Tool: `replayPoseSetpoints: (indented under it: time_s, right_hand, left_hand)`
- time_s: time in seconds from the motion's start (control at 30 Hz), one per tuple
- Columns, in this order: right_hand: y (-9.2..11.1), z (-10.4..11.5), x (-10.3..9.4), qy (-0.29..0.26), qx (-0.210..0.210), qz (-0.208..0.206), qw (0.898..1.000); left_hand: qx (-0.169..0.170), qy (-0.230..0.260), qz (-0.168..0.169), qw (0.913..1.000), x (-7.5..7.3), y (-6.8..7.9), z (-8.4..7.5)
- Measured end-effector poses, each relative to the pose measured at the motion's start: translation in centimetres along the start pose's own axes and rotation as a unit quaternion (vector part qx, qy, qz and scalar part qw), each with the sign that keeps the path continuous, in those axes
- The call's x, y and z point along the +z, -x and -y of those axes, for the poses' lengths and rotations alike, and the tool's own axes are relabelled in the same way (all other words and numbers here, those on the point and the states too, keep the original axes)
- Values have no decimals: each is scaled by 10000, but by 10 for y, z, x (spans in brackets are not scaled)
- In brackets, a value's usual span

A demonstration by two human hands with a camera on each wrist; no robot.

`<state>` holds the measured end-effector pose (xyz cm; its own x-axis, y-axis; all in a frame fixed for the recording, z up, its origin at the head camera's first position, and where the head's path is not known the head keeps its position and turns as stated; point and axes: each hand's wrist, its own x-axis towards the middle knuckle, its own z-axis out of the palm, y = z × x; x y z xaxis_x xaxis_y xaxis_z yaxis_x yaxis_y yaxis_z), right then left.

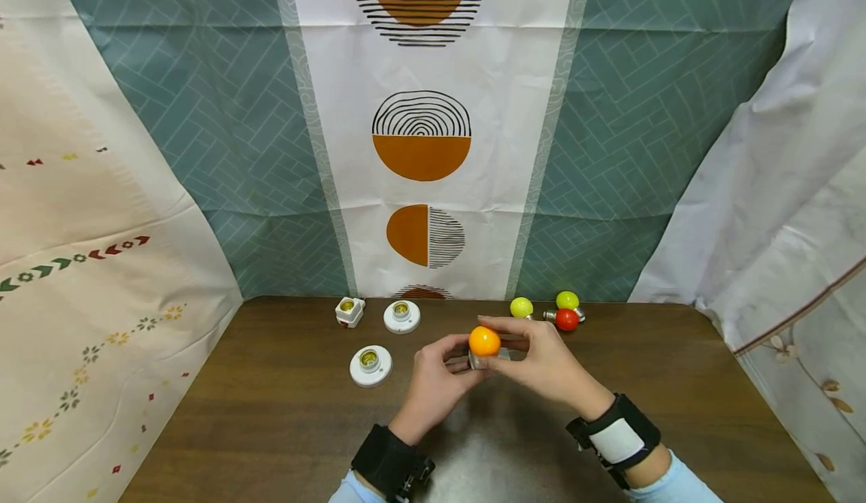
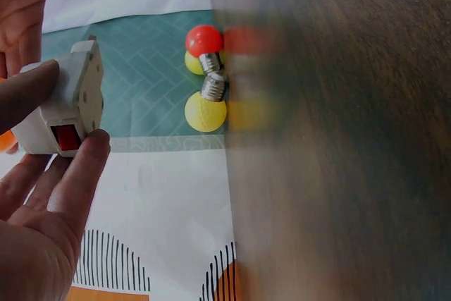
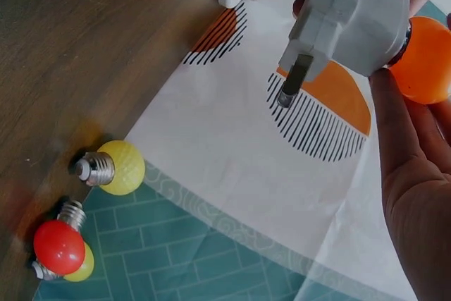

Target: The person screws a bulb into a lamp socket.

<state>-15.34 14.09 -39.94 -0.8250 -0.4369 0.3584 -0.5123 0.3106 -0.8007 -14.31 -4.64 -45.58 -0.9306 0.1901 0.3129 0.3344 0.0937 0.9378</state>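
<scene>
My left hand (image 1: 440, 379) grips a white plug-in lamp socket (image 2: 88, 86) between thumb and fingers. A red rocker switch (image 2: 67, 137) shows on its side, and a flat metal prong (image 3: 297, 79) sticks out of it in the right wrist view. An orange light bulb (image 1: 484, 341) sits in the socket's mouth, its threaded base mostly hidden. With thumb and fingers on either side, my right hand (image 1: 544, 360) holds this bulb. Both hands are above the table, close together.
On the brown table (image 1: 284, 428), white lamp holders stand to the left: a square one (image 1: 349, 311) and two round ones, one behind (image 1: 402, 316), one nearer (image 1: 370, 366). A yellow bulb (image 1: 521, 307), a yellow-green bulb (image 1: 567, 300) and a red bulb (image 1: 567, 319) lie at the back right.
</scene>
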Motion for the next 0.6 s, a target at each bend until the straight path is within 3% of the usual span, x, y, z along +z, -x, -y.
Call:
replayPoseSetpoints:
  time_s: [0.23,0.43,0.6]
  right_hand:
    - [0,0,-1,-160,-17,-97,9998]
    - [1,1,1,-190,163,-584,9980]
    - [3,24,2,-252,442,-976,9939]
  left_hand:
    - [-81,215,147,9996,-1,0,-11]
    - [48,189,96,9998,1,-3,2]
    - [62,178,41,9998,2,-3,3]
